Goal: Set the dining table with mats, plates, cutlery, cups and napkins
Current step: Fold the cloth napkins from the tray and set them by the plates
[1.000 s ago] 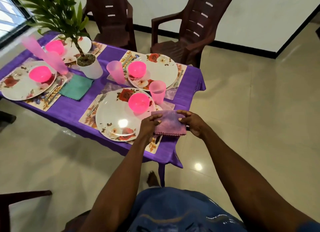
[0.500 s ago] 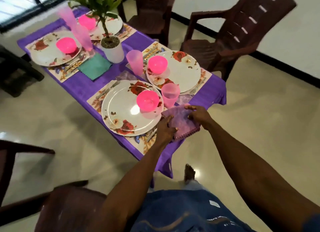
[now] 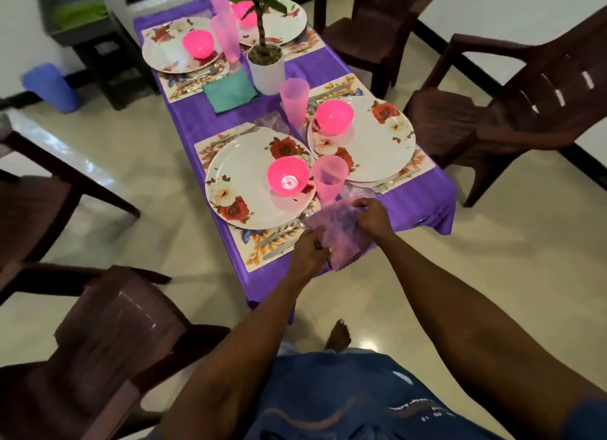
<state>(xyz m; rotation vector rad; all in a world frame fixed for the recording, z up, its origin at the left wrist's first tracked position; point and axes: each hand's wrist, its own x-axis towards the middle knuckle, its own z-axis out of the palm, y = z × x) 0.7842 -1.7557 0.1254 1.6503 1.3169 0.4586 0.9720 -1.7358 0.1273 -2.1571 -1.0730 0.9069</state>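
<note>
While both of our hands work the purple napkin (image 3: 341, 234) at the near corner of the table (image 3: 423, 206), we hold it by opposite edges so the cloth stays spread and can be laid flat: the left hand (image 3: 308, 254) pinches the near edge with curled fingers, and the right hand (image 3: 372, 214) pinches the far edge, fingers bent over the fabric. Just beyond the right hand stands a pink cup (image 3: 329, 178), and just beyond the left hand lies the floral mat (image 3: 259, 255) under the nearest plate (image 3: 243, 183), so we judge the napkin is meant for the bare strip beside that setting. Compared with half a second ago, the napkin looks looser and more bunched between our hands, and its near end now hangs slightly past the table edge.
</note>
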